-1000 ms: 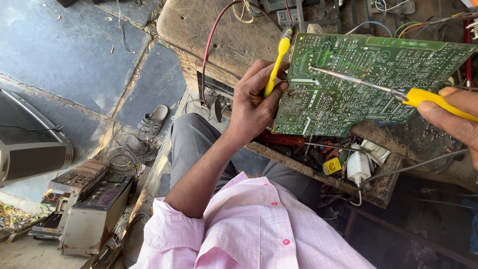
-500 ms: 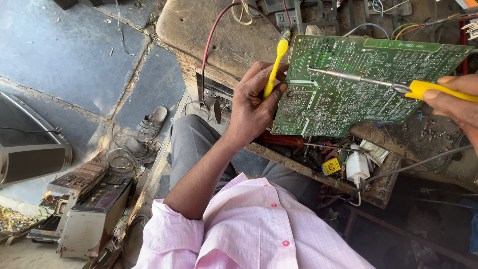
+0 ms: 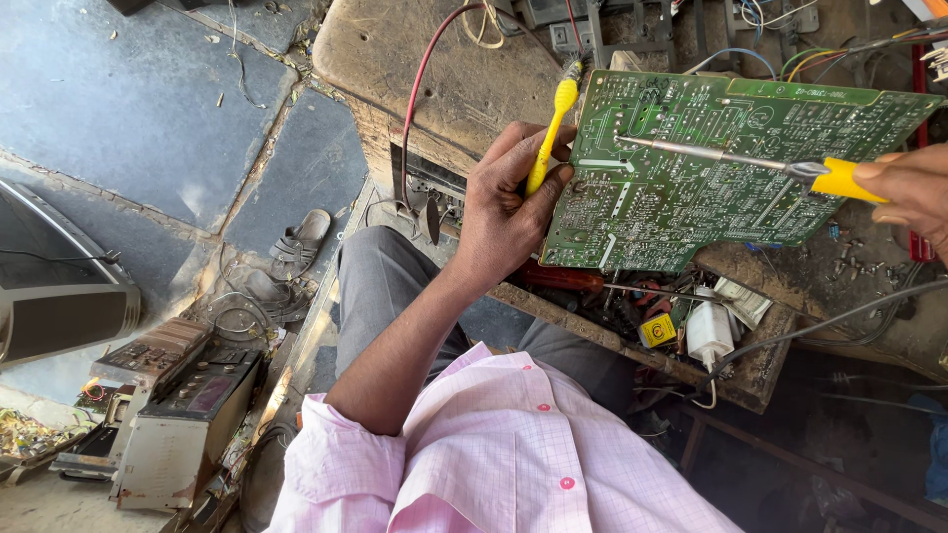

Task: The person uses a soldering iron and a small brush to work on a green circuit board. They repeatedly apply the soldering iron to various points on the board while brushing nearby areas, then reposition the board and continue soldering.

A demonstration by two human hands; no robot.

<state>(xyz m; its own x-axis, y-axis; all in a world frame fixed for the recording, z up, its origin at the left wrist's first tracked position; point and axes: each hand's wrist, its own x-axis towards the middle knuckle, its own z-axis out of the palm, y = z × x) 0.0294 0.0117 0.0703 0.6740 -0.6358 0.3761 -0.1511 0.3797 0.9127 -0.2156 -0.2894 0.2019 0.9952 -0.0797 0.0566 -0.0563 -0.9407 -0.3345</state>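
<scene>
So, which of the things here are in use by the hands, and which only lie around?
In use: green circuit board and yellow probe, both in the left hand; yellow-handled tool in the right hand.

Lying about: sandals, old players, white charger.

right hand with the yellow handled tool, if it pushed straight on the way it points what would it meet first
Probably the green circuit board: the right hand aims the tool's metal shaft leftward across it, tip near the board's upper left. Whether the tip already touches is unclear.

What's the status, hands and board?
Left hand grips circuit board plus yellow tool. Right hand holds yellow-handled screwdriver, tip on board. Nothing in the way.
</scene>
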